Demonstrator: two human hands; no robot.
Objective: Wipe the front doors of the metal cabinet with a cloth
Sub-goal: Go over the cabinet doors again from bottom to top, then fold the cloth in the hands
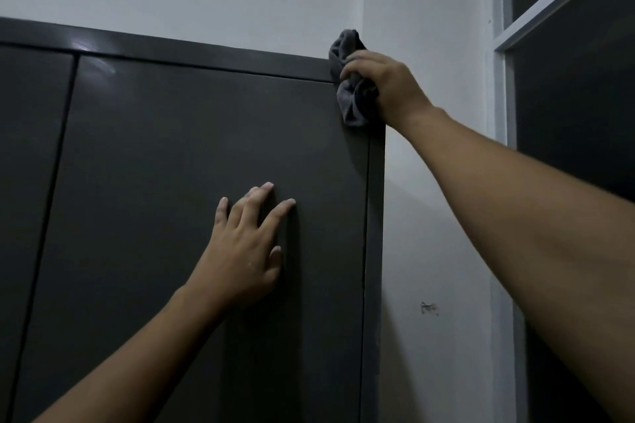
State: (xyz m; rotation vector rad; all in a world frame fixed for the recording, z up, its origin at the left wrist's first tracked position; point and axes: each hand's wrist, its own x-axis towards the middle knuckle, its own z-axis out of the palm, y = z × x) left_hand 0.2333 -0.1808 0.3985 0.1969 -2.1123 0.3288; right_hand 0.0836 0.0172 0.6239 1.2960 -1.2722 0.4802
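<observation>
while clutching cloth (352, 103), right grip (381, 79) touches cabinet (171, 148).

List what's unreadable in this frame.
All head view:
- Left door: mostly cut off by the left edge.
- Doors' lower part, any handles: cut off by the bottom edge.
- Cloth: partly hidden by the right hand, which grips it at the cabinet top right corner.
- Right door under the left hand: covered by the flat palm.
- Wall mark: too small to identify.
- Dirt on the doors: too dim.
</observation>
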